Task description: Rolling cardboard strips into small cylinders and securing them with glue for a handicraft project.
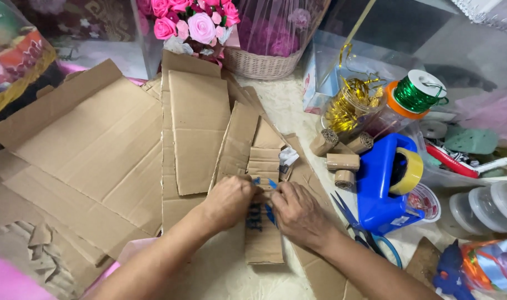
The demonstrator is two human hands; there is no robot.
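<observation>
Cardboard strip (264,230) pinched by both my left hand (228,201) and right hand (299,214) mid-desk — clear jar (350,111) near the far right edge holds gold ribbon (346,105).

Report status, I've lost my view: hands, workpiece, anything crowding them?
Both hands, left and right, pinching the cardboard strip. Scissors and blue tape dispenser close beside the right hand.

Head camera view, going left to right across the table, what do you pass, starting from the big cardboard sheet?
Big cardboard sheet → left hand → printed cardboard strip → right hand → small cardboard rolls → blue tape dispenser → green wire spool → clear plastic lids.
</observation>
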